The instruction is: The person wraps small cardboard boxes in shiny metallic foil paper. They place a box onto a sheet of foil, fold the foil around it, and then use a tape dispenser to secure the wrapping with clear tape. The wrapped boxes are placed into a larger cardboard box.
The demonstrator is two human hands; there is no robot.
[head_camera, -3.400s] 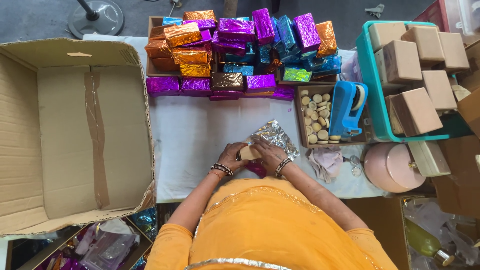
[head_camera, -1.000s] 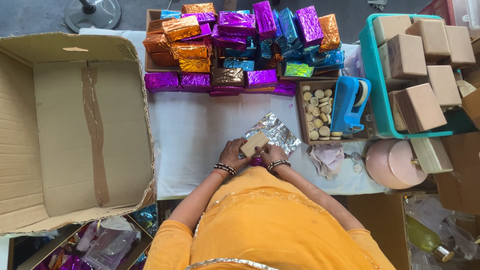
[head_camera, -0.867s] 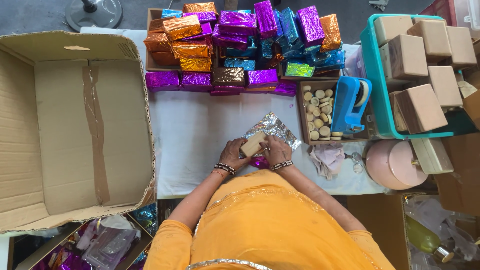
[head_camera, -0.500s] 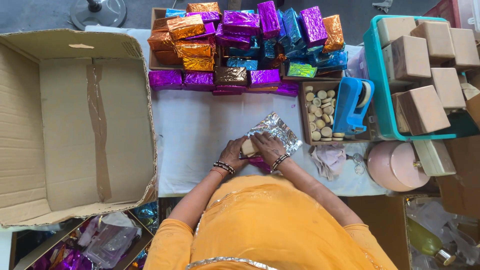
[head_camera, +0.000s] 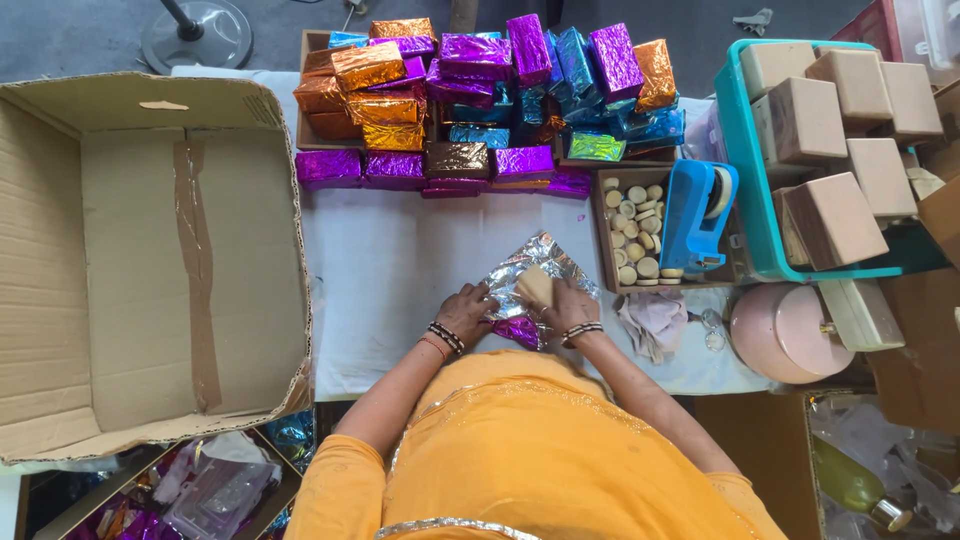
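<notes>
The right hand (head_camera: 570, 308) hides part of the foil sheet (head_camera: 530, 275) beneath it.

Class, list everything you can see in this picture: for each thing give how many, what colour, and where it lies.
foil sheet: one, silver, table centre
small block: one, tan, on the foil
wrapped packets: many, purple, orange, blue, far edge
cardboard box: one, brown, open, left
round discs: many, pale, small tray
tape dispenser: one, blue, beside discs
teal crate: one, holds brown boxes
pink tin: one, right
left hand: on the foil
right hand: by the block
</notes>
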